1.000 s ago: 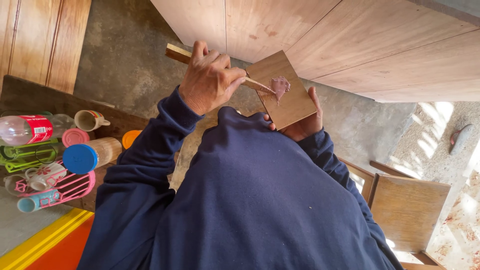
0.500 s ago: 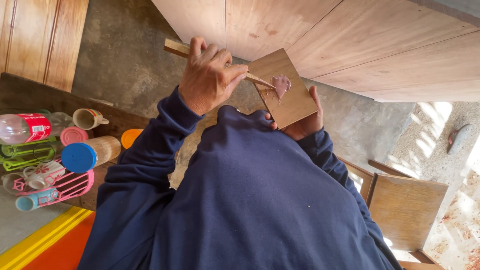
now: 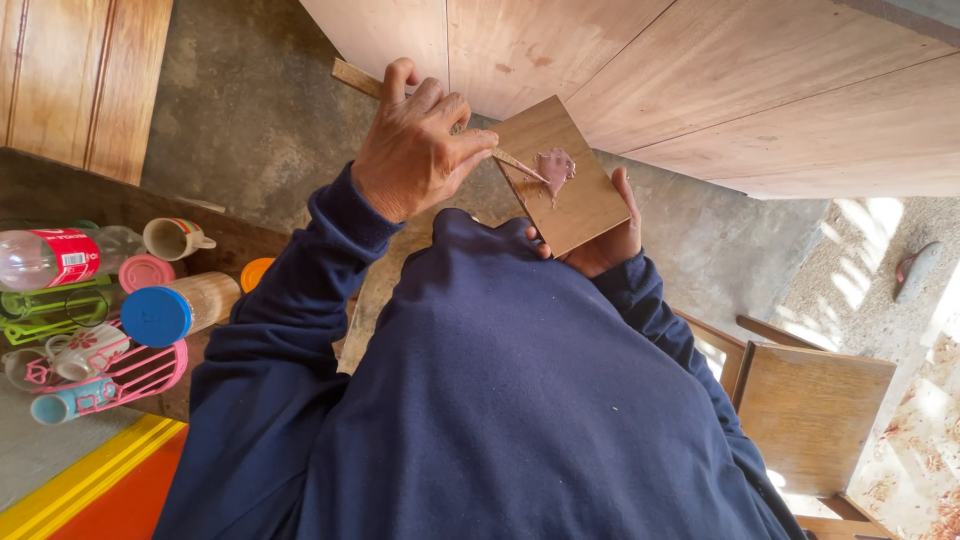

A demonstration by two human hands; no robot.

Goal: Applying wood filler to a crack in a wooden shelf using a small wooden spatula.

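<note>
Wooden board (image 3: 560,190) with putty blob (image 3: 555,165) grasped by right hand (image 3: 600,245); left hand (image 3: 415,150) clenched around stick (image 3: 515,163).

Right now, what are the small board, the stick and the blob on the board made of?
Small board: looks like plywood, bare and matte, with visible grain. Stick: seems to be raw wood, a pale flat strip held in the left hand. Blob: a pinkish-brown paste, possibly wood filler, smeared and soft-looking.
</note>
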